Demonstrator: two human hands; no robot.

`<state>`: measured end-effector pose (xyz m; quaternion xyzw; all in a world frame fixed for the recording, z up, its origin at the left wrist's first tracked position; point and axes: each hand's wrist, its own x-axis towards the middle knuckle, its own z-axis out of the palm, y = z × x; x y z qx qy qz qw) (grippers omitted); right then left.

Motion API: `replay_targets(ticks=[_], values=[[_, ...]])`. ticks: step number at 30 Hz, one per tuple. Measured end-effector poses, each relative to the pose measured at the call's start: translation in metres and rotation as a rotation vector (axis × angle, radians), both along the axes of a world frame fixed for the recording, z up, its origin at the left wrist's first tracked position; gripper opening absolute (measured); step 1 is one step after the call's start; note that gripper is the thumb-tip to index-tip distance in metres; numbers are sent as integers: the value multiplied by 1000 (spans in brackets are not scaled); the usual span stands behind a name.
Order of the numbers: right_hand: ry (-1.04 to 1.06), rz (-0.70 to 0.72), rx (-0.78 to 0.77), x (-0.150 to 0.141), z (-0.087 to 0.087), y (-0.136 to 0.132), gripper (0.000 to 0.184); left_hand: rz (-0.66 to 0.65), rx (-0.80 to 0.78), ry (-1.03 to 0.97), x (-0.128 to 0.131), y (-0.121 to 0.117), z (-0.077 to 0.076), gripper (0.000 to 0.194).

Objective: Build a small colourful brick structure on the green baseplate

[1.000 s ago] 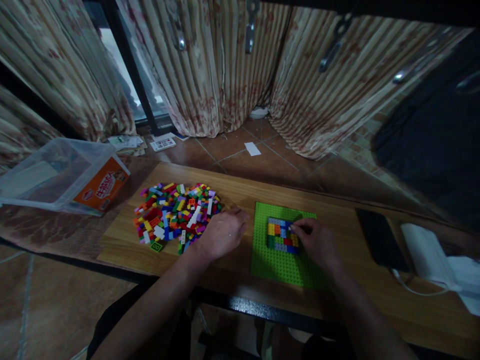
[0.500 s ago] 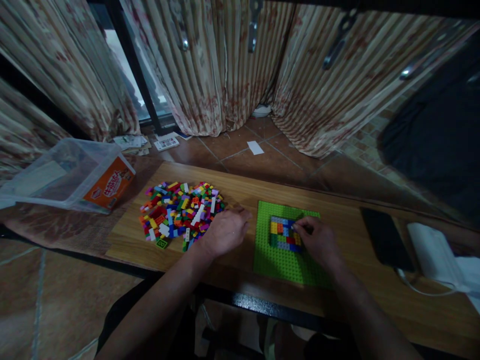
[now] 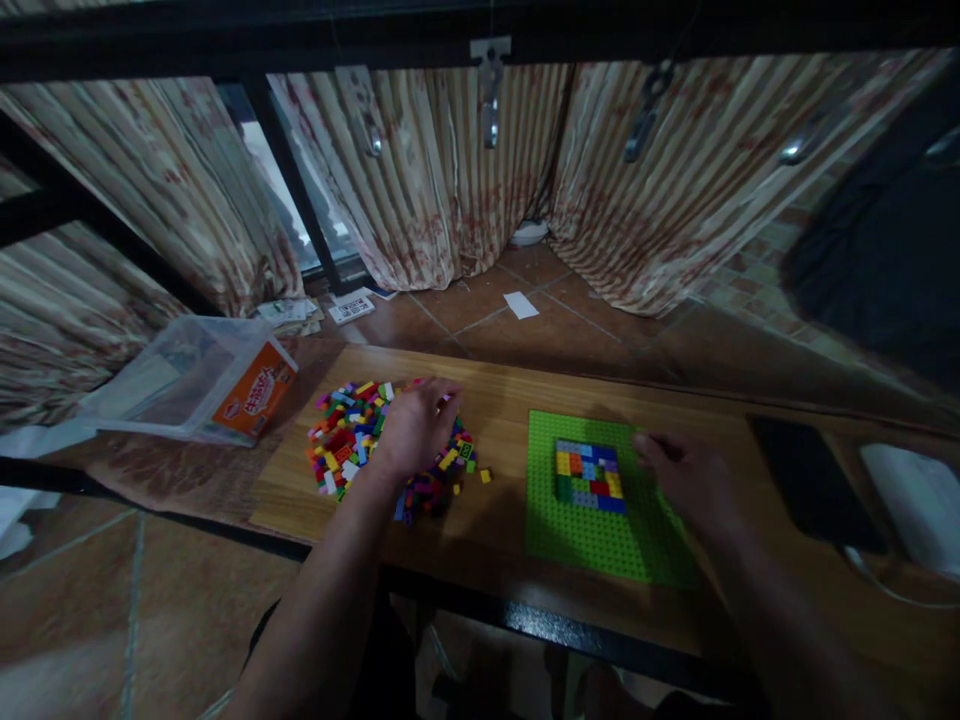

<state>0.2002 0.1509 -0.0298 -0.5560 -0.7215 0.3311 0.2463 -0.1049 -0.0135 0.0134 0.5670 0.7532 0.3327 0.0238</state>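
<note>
My left hand (image 3: 416, 425) is over the heap of toy building bricks (image 3: 349, 440), its fingers bent and apart. No brick can be made out in its grasp. On the green studded baseplate (image 3: 551, 545) sits a low, roughly square block of joined bricks (image 3: 589, 478) in blue, yellow, red, orange and grey, with a small green gap inside it. Just right of that block my right hand (image 3: 686, 475) hovers over the baseplate, somewhat blurred. Its fingers are loosely curled and apart, with nothing visible between them.
A clear plastic box (image 3: 187, 375) with an orange label stands left of the wooden board (image 3: 491, 525). A dark phone (image 3: 814, 480) and a white device (image 3: 911, 500) with a cable lie to the right. Loose yellow bricks (image 3: 485, 476) lie beside the heap.
My right hand has come off the brick block and moved right. My left hand has gone left and up over the heap, and bricks there have shifted. The camera view has tilted up.
</note>
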Motion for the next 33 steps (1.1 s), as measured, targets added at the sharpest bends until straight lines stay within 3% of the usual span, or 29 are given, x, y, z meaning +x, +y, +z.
replay_targets(ticks=[3,7,12,17,27,33], values=[[8,-32,53,-2,5,-2,37,98,57,-29,-15,-3,2,16],[43,53,168,-13,7,-20,37,117,38,-32,-15,-6,5,15],[82,368,268,-33,5,-61,26,47,-43,-13,-9,-7,9,14],[75,606,246,-58,1,-96,21,69,-1,-31,-11,-10,12,16],[-230,564,392,-123,-14,-131,13,-23,31,-82,-2,-7,9,18],[-155,596,316,-117,-9,-135,14,-46,53,-89,2,-4,11,19]])
